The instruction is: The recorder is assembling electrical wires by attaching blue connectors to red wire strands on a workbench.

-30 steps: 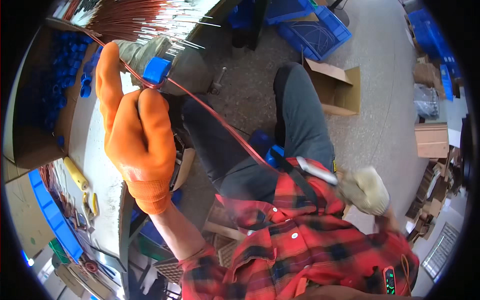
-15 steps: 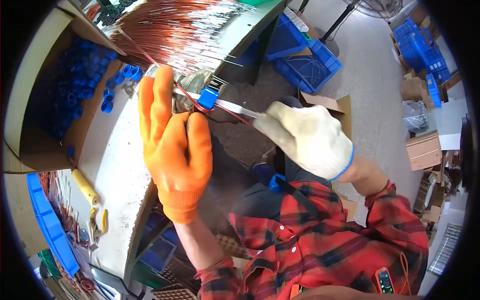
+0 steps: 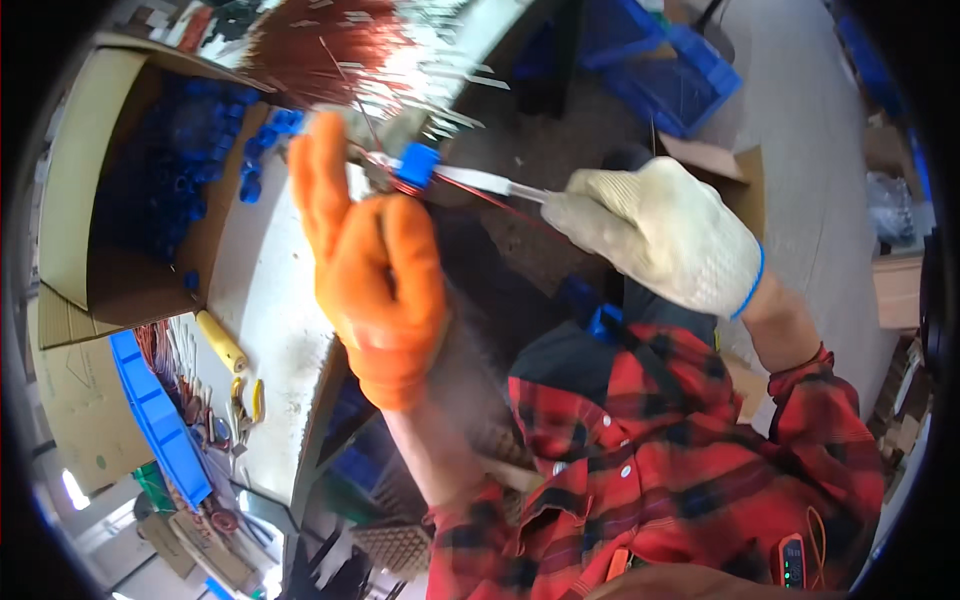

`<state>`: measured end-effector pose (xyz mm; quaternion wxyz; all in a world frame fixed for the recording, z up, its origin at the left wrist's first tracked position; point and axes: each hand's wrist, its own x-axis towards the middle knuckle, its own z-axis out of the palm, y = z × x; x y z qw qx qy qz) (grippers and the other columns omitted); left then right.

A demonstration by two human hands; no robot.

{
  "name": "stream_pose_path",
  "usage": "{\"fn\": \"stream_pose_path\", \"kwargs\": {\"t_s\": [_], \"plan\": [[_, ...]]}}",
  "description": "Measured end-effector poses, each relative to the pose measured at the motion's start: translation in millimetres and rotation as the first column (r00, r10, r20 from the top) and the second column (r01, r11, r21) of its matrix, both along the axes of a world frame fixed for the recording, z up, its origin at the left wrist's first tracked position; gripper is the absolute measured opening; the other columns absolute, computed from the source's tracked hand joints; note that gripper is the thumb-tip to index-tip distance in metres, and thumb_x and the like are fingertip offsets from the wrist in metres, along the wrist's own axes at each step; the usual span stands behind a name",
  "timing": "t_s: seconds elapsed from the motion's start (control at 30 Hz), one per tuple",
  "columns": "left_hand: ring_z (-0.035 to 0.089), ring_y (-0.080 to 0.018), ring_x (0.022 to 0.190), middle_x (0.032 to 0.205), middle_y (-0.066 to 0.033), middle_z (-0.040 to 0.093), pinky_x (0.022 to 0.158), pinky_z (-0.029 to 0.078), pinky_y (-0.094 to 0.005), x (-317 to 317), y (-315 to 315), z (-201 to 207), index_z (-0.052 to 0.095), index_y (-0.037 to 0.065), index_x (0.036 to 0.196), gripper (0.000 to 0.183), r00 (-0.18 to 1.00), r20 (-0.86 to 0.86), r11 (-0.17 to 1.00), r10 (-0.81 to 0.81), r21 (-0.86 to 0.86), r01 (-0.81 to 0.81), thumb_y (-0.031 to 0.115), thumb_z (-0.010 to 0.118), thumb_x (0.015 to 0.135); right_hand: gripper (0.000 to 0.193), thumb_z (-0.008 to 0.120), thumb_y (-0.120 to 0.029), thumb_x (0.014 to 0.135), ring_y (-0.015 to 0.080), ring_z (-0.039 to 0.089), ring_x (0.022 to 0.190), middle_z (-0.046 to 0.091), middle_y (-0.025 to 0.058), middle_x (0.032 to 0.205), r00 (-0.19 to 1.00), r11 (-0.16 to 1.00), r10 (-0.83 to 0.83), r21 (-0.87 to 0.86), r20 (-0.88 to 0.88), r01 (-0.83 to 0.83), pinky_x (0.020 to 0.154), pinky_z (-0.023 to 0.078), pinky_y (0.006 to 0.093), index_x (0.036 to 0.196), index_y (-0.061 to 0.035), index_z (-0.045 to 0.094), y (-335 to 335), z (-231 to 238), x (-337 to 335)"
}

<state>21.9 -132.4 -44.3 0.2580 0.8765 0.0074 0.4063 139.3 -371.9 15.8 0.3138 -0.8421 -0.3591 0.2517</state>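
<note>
My left hand (image 3: 385, 290), in an orange glove, is at the table's edge with its thumb side against a small blue plastic piece (image 3: 417, 165). Part of that grip is hidden behind the fingers. Thin red wire (image 3: 463, 187) loops round the blue piece and runs on toward my right hand. A flat white strip (image 3: 475, 180) passes by the blue piece and narrows to a greyish end. My right hand (image 3: 660, 230), in a white knitted glove with a blue cuff edge, is closed on that end, with the strip stretched between both hands.
An open cardboard box (image 3: 75, 190) of blue caps stands left, with loose blue caps (image 3: 255, 165) beside it. Beyond lies a bundle of red wires (image 3: 330, 50). A yellow roll (image 3: 220, 342), pliers (image 3: 257, 400) and a blue tray (image 3: 155, 410) are nearer. Blue crates (image 3: 680, 85) stand on the floor.
The whole view has shifted, so the scene sits further right and is blurred. Both hands keep their grip, and the strip between them looks a little longer.
</note>
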Motion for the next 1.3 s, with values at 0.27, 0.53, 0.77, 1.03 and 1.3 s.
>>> {"fn": "stream_pose_path", "kwargs": {"t_s": [0.27, 0.53, 0.77, 1.03, 1.3], "plan": [[0.070, -0.0246, 0.078, 0.160, -0.0294, 0.063, 0.063, 0.052, -0.0359, -13, 7, 14, 0.067, -0.006, 0.082, 0.029, 0.997, -0.061, 0.996, 0.045, -0.071, -0.049, 0.010, 0.068, 0.106, 0.020, 0.074, -0.006, 0.101, 0.0269, 0.074, 0.066, 0.075, 0.0112, 0.086, 0.917, 0.926, -0.157, -0.378, -0.366, 0.007, 0.059, 0.057, 0.0371, 0.119, 0.0021, 0.078, -195, -22, -74], [0.051, -0.0536, 0.154, 0.159, -0.0294, 0.063, 0.128, 0.040, -0.0572, -14, 14, 8, 0.069, -0.007, 0.090, 0.022, 0.995, -0.103, 0.994, 0.005, 0.110, 0.006, 0.008, 0.068, 0.105, 0.019, 0.081, -0.025, 0.101, 0.0357, 0.071, 0.065, 0.070, 0.0127, 0.075, 0.793, 0.992, -0.025, 0.115, 0.609, -0.057, 0.063, 0.053, 0.0441, 0.101, -0.0069, 0.077, -54, -29, -24], [0.050, -0.0573, 0.153, 0.159, -0.0317, 0.062, 0.126, 0.040, -0.0597, -19, 2, 15, 0.070, -0.004, 0.090, 0.023, 0.985, -0.093, 0.973, 0.146, 0.193, -0.126, 0.012, 0.068, 0.106, 0.025, 0.068, -0.024, 0.108, 0.0173, 0.064, 0.061, 0.068, 0.0058, 0.079, 0.810, 0.962, 0.154, 0.274, -0.566, 0.008, 0.060, 0.053, 0.0346, 0.114, -0.0004, 0.073, -69, -53, -27], [0.063, -0.0516, 0.137, 0.150, -0.0294, 0.066, 0.116, 0.050, -0.0597, -29, -11, 23, 0.073, 0.001, 0.126, 0.056, 0.909, 0.052, 0.836, 0.412, 0.376, -0.401, 0.030, 0.095, 0.083, 0.037, 0.066, -0.030, 0.107, 0.0097, 0.063, 0.058, 0.071, 0.0034, 0.069, 0.758, 0.954, -0.299, -0.200, -0.580, 0.223, 0.058, 0.053, 0.0297, 0.090, -0.0007, 0.079, -150, -2, -44], [0.081, -0.0194, 0.098, 0.097, 0.0030, 0.082, 0.104, 0.060, -0.0473, 10, -66, 33, 0.081, 0.015, 0.116, 0.023, 0.907, 0.392, 0.694, 0.154, 0.611, -0.381, 0.032, 0.085, 0.100, 0.029, 0.070, -0.030, 0.108, 0.0248, 0.073, 0.062, 0.074, 0.0141, 0.073, 0.965, 0.953, -0.242, -0.211, -0.106, 0.216, 0.059, 0.057, 0.0392, 0.100, -0.0045, 0.082, -165, 2, -54]]}}
